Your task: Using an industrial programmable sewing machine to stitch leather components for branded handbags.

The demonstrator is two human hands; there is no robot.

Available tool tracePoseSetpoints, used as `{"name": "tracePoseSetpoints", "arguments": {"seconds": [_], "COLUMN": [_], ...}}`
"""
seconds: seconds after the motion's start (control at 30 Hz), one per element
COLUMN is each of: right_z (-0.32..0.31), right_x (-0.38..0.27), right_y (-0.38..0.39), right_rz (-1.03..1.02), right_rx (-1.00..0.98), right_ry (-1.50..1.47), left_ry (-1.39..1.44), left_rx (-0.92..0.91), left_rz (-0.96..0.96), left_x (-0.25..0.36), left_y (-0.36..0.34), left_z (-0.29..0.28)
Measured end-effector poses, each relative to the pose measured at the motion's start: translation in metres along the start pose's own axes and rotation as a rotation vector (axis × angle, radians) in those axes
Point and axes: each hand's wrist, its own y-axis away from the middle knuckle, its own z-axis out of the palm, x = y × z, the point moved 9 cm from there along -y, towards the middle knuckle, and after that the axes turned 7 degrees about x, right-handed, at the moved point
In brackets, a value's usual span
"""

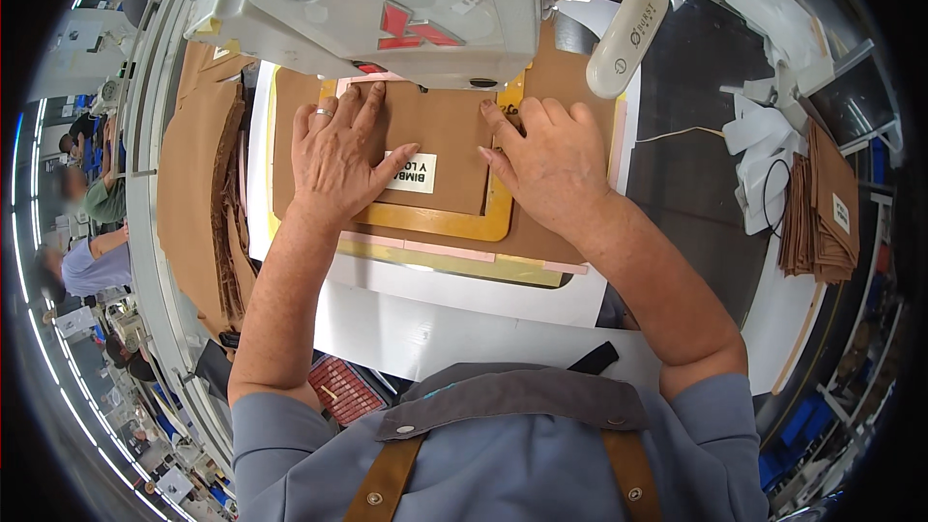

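Observation:
A flat brown fabric piece (440, 121) with a white printed label (414, 174) lies inside a yellow frame (435, 221). My left hand (333, 159) rests on its left part, fingers stretched forward and thumb out toward the label. On the right, my right hand (561, 169) touches the piece's edge with index finger and thumb spread apart, while its other fingers bend over the frame's right side. Larger brown fabric (551, 242) spreads beneath the frame. Just beyond my fingertips hangs the white sewing machine head (387, 14), which hides the far edge of the piece.
Large brown fabric pieces (198, 203) are stacked at the left. At the right hang smaller labelled brown pieces (836, 208), beside crumpled white plastic (759, 155). A white oblong device (630, 34) hangs at the machine's right. A box of red items (343, 389) sits below the table edge.

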Motion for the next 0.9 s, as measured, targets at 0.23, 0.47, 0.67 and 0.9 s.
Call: {"name": "tracePoseSetpoints", "arguments": {"seconds": [0.23,0.47,0.67,0.9], "right_z": [-0.003,-0.003,-0.025,-0.002], "right_x": [-0.002,0.000,-0.023,-0.050], "right_y": [0.000,-0.005,-0.007,0.001], "right_rz": [-0.026,-0.049,-0.399,-0.471], "right_rx": [0.056,0.019,0.117,-0.141], "right_ry": [0.007,-0.024,-0.360,-0.576], "left_ry": [0.501,0.695,0.591,0.629], "left_rx": [0.144,0.055,0.221,0.111], "left_rz": [0.217,0.279,0.360,0.324], "left_x": [0.044,0.060,0.064,0.064], "left_y": [-0.020,-0.033,-0.031,-0.032], "left_z": [-0.016,-0.001,0.000,0.013]}}
